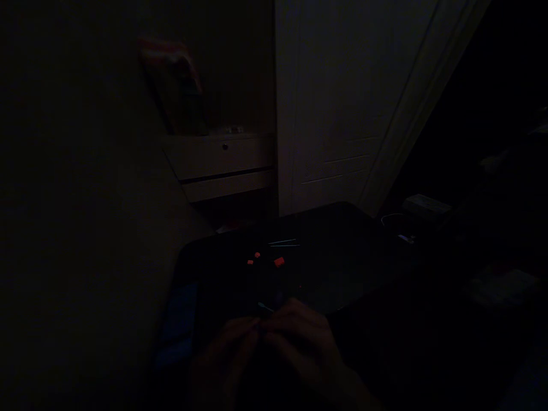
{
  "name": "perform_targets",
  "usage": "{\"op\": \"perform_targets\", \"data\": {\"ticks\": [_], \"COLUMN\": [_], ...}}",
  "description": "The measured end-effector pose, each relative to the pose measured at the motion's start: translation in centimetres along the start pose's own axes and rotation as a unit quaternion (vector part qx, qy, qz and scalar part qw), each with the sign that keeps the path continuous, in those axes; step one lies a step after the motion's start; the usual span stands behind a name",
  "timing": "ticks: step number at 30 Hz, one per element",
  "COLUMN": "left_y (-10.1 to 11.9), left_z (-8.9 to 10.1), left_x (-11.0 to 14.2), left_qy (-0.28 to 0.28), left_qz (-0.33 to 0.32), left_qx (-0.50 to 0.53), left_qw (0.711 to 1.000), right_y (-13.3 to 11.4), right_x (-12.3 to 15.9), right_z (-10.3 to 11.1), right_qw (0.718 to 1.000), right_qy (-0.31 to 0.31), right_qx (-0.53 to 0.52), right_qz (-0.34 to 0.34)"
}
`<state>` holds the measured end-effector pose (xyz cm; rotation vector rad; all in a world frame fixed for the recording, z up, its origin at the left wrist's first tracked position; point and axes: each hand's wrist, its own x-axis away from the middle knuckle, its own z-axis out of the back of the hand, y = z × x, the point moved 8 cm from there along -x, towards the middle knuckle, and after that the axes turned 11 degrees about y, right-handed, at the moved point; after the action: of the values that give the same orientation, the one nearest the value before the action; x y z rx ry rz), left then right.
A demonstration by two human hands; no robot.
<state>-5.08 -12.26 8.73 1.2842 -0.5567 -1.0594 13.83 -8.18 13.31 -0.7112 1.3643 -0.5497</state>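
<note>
Teal stick (265, 307): sitting closer to the person than the orange block (279, 262) and a touch left of it, one end running up against the right hand, or just behind it, too dark to say which.
Left hand (233, 339): nearer the person than the orange block, off to its left, fingers bent and brought in to meet the other hand's.
Right hand (303, 334): also on the near side of the orange block, a bit to its right, fingers curled in, tips together with the left's. Honestly can't tell if either hand is gripping something, it's that dim.
Two orange bits: one (257, 255) and another (250, 262), both left of the orange block, lying apart.
Two thin rods: just beyond the orange block, one (281, 241) above the other (285, 246), converging toward the left.
Red speck: tiny thing (300, 287), right of the orange block and nearer.
Bench: dark top (338, 237) under the orange block.
Background: drawers (222, 160) past the orange block to the left, pale door (329, 103) straight beyond.
</note>
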Motion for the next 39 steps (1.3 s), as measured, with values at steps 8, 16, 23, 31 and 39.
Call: {"op": "perform_targets", "data": {"ticks": [8,16,23,31,39], "left_y": [2.2,3.4,3.4,2.6,1.3], "left_z": [0.6,0.8,0.7,0.1,0.7], "left_x": [0.7,1.2,1.6,0.8,1.1], "left_qy": [0.074,0.107,0.129,0.111,0.111], "left_qz": [-0.101,-0.161,-0.105,-0.086,-0.090], "left_qx": [-0.026,-0.001,-0.007,0.007,-0.004], "left_qw": [0.992,0.981,0.986,0.990,0.990], "right_y": [0.3,-0.5,-1.9,-0.6,-2.4], "right_x": [0.1,-0.6,-0.3,-0.1,-0.4], "right_z": [0.1,0.2,-0.1,0.2,-0.4], "right_qw": [0.996,0.996,0.999,0.999,0.995], "right_qy": [0.026,0.016,0.035,0.030,-0.015], "right_qx": [-0.017,-0.022,0.012,-0.004,0.069], "right_qz": [-0.078,-0.083,0.018,-0.010,0.076]}}
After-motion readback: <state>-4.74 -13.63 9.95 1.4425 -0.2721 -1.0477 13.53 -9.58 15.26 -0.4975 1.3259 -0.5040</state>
